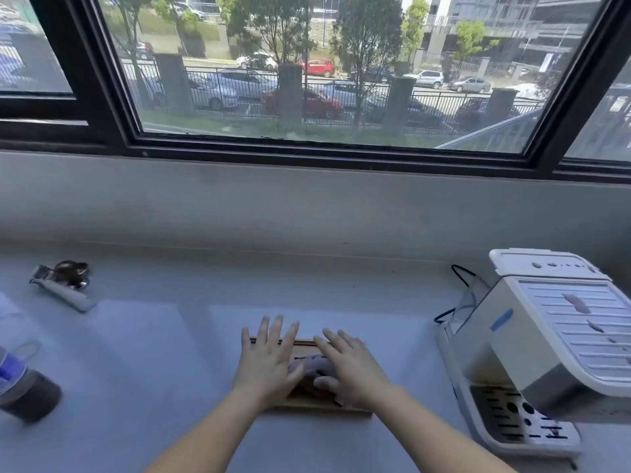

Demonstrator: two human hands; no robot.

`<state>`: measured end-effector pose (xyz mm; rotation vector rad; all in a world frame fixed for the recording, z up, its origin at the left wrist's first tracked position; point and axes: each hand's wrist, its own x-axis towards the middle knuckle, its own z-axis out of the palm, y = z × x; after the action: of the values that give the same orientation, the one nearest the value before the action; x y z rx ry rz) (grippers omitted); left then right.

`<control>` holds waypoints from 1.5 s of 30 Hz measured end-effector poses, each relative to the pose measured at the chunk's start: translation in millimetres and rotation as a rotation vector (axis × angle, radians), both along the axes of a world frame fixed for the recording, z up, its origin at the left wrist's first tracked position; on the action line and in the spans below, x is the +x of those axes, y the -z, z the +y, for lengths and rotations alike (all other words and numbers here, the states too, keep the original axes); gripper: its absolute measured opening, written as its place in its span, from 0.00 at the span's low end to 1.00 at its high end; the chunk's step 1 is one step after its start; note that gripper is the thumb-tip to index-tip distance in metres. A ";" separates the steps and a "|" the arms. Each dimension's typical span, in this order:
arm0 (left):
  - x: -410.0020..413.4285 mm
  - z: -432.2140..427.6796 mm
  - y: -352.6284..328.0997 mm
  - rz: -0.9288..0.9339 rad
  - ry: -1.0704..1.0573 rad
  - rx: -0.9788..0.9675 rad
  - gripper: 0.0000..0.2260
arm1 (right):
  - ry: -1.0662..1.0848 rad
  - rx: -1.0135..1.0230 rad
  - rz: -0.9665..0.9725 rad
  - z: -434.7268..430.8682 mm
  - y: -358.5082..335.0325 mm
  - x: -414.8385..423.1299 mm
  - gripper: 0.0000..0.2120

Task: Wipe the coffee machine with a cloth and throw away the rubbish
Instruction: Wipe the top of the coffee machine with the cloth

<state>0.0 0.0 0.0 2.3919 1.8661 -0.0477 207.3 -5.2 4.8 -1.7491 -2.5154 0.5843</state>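
Two hands flat on a crumpled grey cloth (310, 365) in a shallow wooden tray (321, 409).
The cloth lay in the middle of the tray, on the pale table (153, 353) straight ahead of the person. The left hand (269, 363) rested at its left edge, fingers (273, 331) straight and spread. The right hand (351, 367) pressed on top, fingers (336, 343) straight and slightly apart, clamping nothing. The white coffee machine (546, 336) stood well apart to the right, with pale scraps (577, 303) on its ribbed top. A white-handled portafilter (65, 285) lay far left, and a clear bottle (24, 387) of dark liquid stood nearer.
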 end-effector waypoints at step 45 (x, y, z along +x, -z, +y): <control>54.9 25.5 -105.2 -0.592 0.706 0.211 0.15 | 0.425 0.284 0.323 -73.5 -133.1 57.9 0.15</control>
<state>54.9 25.5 105.2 2.6609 0.7674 0.7363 265.2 -78.7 137.9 -1.8254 -1.8359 0.4151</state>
